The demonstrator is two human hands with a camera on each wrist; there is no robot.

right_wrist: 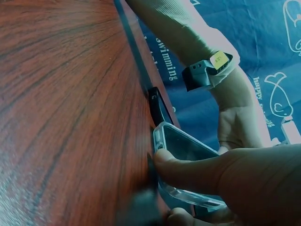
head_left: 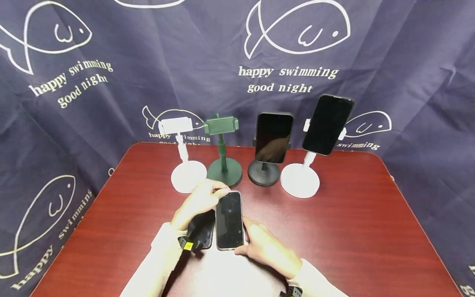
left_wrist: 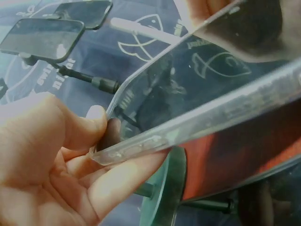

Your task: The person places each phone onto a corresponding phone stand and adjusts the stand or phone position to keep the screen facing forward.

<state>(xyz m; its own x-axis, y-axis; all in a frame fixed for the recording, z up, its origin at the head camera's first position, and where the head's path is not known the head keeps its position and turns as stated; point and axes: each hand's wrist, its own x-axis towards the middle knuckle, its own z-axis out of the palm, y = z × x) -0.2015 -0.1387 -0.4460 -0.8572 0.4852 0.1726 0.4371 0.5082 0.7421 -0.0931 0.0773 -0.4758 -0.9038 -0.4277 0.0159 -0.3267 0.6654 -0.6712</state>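
A black-screened phone in a clear case is held between both hands, tilted over the table. My left hand pinches its top left corner; in the left wrist view the thumb lies on the screen side and a finger runs underneath. My right hand grips the lower right part, its thumb at the bottom corner in the right wrist view, with the other fingers partly hidden. Beside it on the left, a second dark phone lies on the table, partly under my left wrist.
Along the back of the red-brown table stand an unloaded white phone stand and a green one. To their right, a black stand and another white stand each carry a phone. A fish-print curtain hangs behind.
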